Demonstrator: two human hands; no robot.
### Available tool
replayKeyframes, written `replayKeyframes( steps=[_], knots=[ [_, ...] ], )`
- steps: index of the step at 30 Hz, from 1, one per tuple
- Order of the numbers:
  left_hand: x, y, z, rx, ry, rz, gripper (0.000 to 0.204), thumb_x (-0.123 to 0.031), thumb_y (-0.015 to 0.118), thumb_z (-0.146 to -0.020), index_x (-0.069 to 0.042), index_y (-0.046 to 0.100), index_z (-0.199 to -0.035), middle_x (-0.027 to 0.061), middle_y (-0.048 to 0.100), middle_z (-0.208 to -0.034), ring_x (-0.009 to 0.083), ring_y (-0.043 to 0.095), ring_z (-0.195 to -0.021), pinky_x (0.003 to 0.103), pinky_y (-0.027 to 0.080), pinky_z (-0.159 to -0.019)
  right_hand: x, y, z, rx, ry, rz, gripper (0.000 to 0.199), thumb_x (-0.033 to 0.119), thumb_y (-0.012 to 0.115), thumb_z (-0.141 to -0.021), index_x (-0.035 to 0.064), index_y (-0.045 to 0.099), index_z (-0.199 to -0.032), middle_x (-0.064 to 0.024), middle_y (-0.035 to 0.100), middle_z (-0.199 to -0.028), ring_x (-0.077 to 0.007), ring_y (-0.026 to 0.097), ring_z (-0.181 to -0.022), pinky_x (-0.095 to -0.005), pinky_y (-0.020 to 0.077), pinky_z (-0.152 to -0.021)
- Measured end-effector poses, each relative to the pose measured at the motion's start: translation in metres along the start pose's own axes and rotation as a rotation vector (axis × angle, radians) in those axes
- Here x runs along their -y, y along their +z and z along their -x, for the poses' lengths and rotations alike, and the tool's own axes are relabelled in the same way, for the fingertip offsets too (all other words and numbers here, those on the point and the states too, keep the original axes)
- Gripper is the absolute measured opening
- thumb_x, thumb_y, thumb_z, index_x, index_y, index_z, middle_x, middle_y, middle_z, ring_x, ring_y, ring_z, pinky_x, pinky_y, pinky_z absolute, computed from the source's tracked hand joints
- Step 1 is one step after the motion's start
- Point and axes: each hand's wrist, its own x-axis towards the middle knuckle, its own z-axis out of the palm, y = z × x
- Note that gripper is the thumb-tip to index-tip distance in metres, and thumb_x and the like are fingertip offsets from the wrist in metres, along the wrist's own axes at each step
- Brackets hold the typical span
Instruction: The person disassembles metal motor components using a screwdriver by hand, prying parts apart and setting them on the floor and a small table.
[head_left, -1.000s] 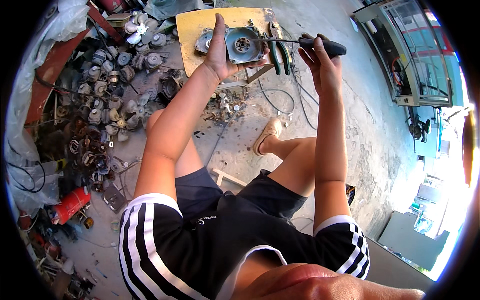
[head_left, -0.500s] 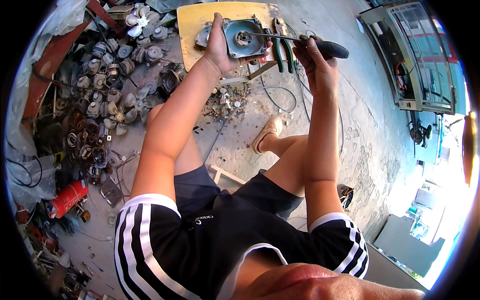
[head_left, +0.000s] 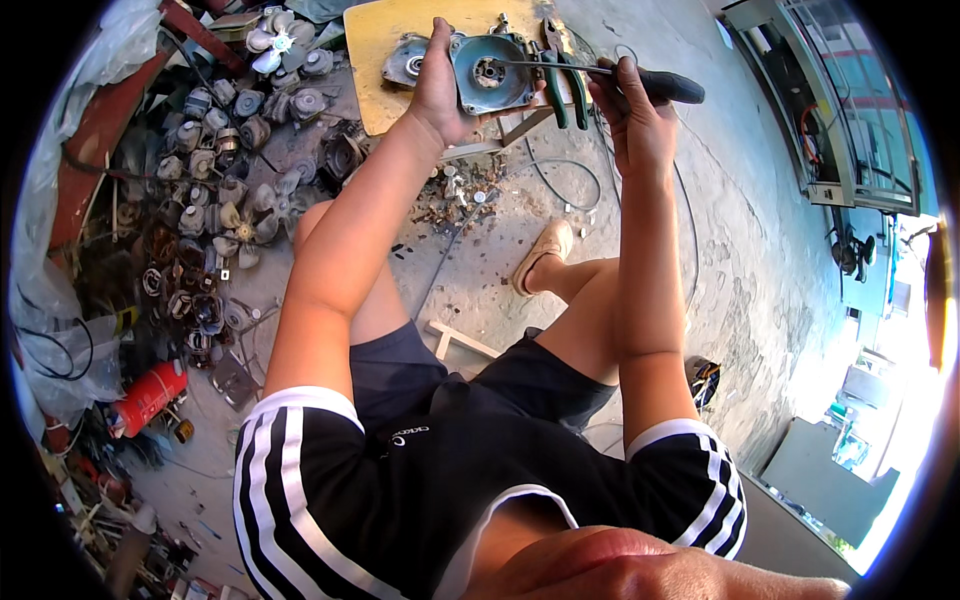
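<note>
My left hand grips a round metal motor end cover from its left side, with the hollow face turned up toward me. My right hand is closed around a screwdriver with a dark handle. Its long shaft runs left across the cover, and the tip meets the hub in the middle. Beside the cover, on the stool's yellow top, lies another motor part with a bearing-like ring. Green-handled pliers lie at the right edge of the top.
Heaps of old motors and fan blades cover the floor at left. A red cylinder lies below them. A cable loops under the stool. A glass-sided cabinet stands at far right.
The view has shifted slightly. The screwdriver still reaches the cover's hub, its shaft now nearly level. More of the motor part beside my left hand shows.
</note>
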Motion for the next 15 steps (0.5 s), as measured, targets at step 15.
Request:
replayKeyframes(
  steps=[15],
  knots=[
    [-0.005, -0.003, 0.000, 0.009, -0.032, 0.061, 0.090, -0.074, 0.018, -0.092, 0.001, 0.048, -0.130, 0.0256, 0.062, -0.118, 0.0405, 0.065, -0.104, 0.057, 0.054, -0.088, -0.015, 0.010, 0.005, -0.015, -0.010, -0.138, 0.026, 0.013, 0.069, -0.090, -0.0058, 0.058, -0.103, -0.0180, 0.068, -0.100, -0.0240, 0.070, -0.086, -0.0314, 0.0627, -0.075]
  ],
)
